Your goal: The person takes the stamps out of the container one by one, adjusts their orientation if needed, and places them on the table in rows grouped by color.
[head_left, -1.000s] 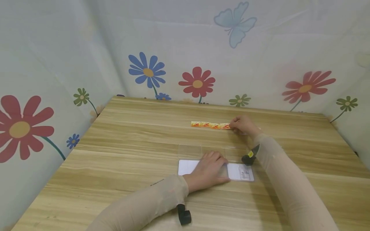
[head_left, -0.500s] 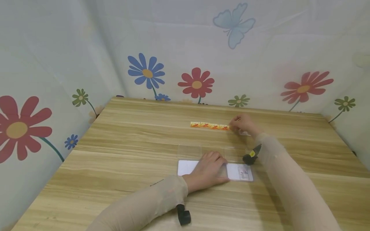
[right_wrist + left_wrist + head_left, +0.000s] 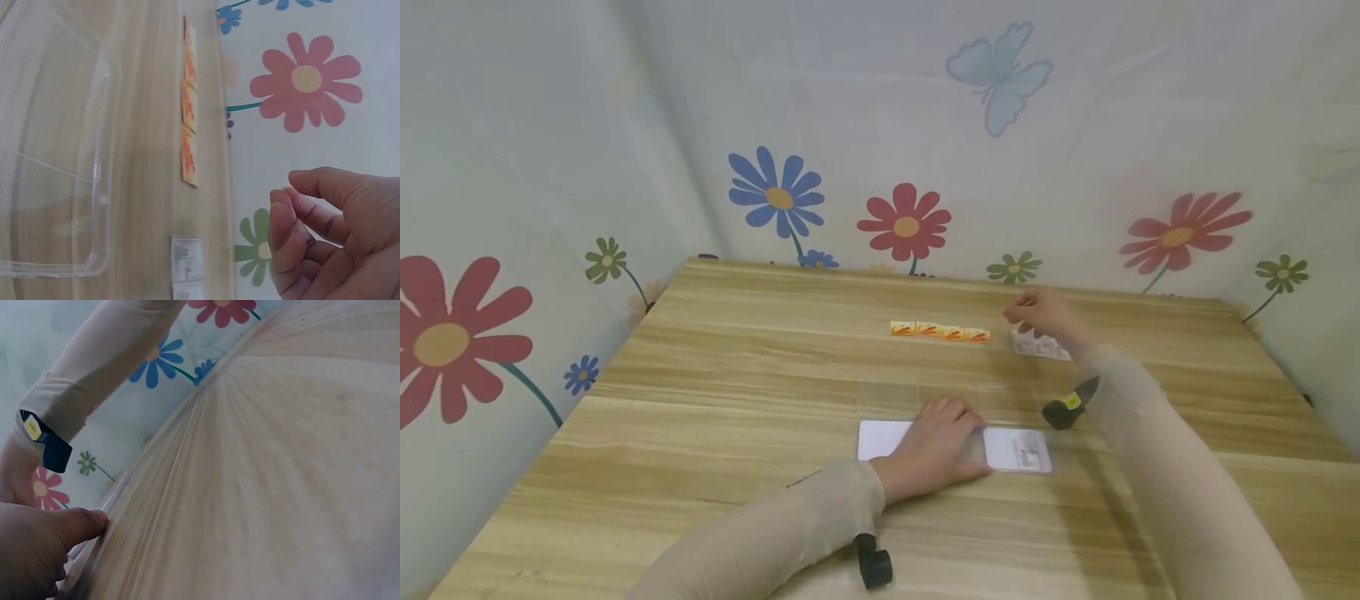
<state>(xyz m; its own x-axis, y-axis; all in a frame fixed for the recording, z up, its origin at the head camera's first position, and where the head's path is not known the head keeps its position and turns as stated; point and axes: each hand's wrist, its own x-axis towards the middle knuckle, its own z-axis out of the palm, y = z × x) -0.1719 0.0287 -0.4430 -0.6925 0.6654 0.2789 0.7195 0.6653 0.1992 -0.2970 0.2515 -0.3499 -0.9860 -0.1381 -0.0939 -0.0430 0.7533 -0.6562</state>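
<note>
Nearest to the person, the left hand is laid across a white case on the wooden surface. The thumb is at its near edge and the fingers reach toward its far edge, so I judge that it holds the case in place; this hand has stayed there. Just behind the case lies a clear plastic tray; whether the two are joined, I cannot tell.

Farther away lie some pale printed pieces, partly under the right hand. This hand hangs above the surface, its fingers loosely bent, with a small gap from thumb to forefinger, and I see nothing in it. The two hands are well apart from each other.

To the left of the pale pieces, four yellow-and-red pieces make one row. A half second ago the right hand was at the end of this row; now it has moved off to the right. This means, I think, that the last piece is released and the row lies free.
</note>
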